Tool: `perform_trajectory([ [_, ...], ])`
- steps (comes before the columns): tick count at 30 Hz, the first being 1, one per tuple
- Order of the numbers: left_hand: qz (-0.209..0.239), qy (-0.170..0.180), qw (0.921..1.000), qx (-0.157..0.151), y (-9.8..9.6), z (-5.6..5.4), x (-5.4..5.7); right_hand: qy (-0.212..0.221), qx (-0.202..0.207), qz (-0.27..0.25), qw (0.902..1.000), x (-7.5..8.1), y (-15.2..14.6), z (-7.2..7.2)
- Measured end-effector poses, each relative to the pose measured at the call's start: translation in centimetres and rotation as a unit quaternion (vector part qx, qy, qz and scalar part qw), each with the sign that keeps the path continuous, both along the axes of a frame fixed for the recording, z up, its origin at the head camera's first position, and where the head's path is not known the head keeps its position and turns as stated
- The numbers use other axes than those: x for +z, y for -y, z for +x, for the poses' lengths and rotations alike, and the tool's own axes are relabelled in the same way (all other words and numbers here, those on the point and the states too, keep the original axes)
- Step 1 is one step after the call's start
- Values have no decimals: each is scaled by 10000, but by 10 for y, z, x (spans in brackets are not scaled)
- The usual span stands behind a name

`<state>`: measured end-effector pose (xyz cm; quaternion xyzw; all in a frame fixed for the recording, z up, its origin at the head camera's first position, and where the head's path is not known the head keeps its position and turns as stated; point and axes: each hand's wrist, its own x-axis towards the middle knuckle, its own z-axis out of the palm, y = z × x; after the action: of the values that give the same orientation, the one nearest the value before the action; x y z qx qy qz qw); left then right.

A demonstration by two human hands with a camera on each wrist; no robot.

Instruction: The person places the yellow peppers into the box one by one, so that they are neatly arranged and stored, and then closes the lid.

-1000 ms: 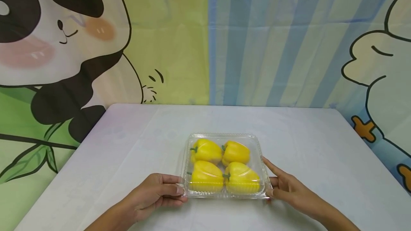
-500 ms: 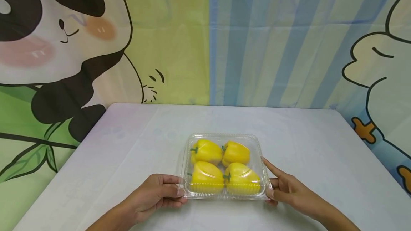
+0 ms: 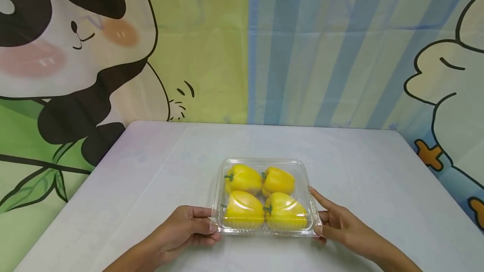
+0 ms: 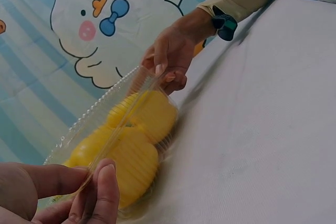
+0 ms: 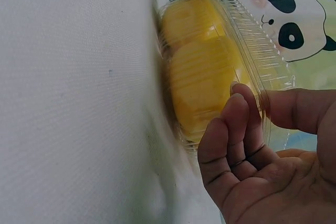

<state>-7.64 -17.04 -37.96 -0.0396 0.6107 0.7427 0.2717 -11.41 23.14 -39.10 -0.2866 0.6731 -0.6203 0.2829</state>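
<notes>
A clear plastic clamshell container point(image 3: 262, 161) with a ridged rim lies closed near the front middle of the table. Several yellow bell peppers point(image 3: 243, 179) with green stems sit inside it in two rows. My left hand point(image 3: 185, 230) pinches the rim at the near left corner between thumb and fingers. At the near right corner, my right hand point(image 3: 342, 228) grips the rim with its thumb, while the index finger stretches along the side. In the left wrist view, the thumb and fingers point(image 4: 106, 192) press the flange between them. The right wrist view shows the container point(image 5: 273, 72) beside the curled fingers.
A white-covered table point(image 3: 151, 171) spreads around the container. Behind it hangs a printed cloth with a panda point(image 3: 124, 62), blue stripes and a white cartoon animal point(image 3: 461, 125). A dark wristband point(image 4: 224, 24) shows on the right wrist.
Both hands keep their hold and the container stays nearly in place. Only a slight shift of the head view shows.
</notes>
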Motion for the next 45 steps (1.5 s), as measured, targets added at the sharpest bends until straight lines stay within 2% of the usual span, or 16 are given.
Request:
perform_trajectory([
  [19,354,25,9993,-82,2,-2,-2,260,-62,181,9995,-1,0,-2],
  [37,342,96,9993,-150,5,-3,-3,501,-29,106,9987,-3,-3,-5],
  [42,331,218,9985,-365,7,-3,-1,580,-187,218,9979,-1,-5,-8],
  [45,120,112,9984,-546,10,-6,-2,495,-256,288,9980,1,-8,-10],
])
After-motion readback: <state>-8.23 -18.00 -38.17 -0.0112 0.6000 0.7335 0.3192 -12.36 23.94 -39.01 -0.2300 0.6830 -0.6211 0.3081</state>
